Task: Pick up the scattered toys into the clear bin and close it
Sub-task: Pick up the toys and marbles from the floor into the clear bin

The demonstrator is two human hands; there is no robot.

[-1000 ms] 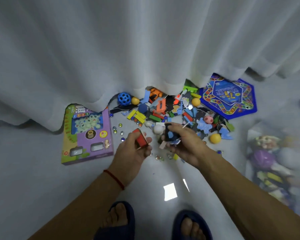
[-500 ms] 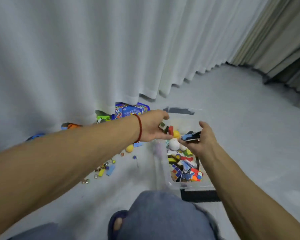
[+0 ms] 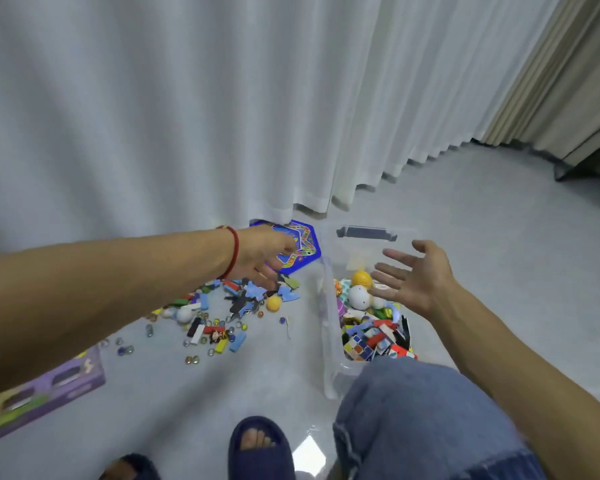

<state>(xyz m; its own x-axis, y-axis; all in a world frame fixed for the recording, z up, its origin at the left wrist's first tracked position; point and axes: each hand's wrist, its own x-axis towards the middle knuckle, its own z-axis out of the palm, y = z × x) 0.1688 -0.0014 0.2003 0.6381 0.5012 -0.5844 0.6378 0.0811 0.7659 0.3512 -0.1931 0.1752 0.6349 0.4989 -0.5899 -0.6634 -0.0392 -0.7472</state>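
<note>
The clear plastic bin (image 3: 328,327) stands open on the grey floor, part-filled with coloured blocks, a yellow ball (image 3: 361,278) and a white round toy (image 3: 358,296). The right hand (image 3: 417,277) hovers over it, fingers spread, holding nothing. The left hand (image 3: 262,252) reaches toward the scattered toys (image 3: 222,317) beside the bin; its fingers look loose and empty, though blurred. A blue hexagonal game board (image 3: 303,249) lies behind, its print unreadable.

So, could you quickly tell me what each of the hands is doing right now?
Left hand: open, empty, above the floor toys.
Right hand: open, empty, over the clear bin.
</note>
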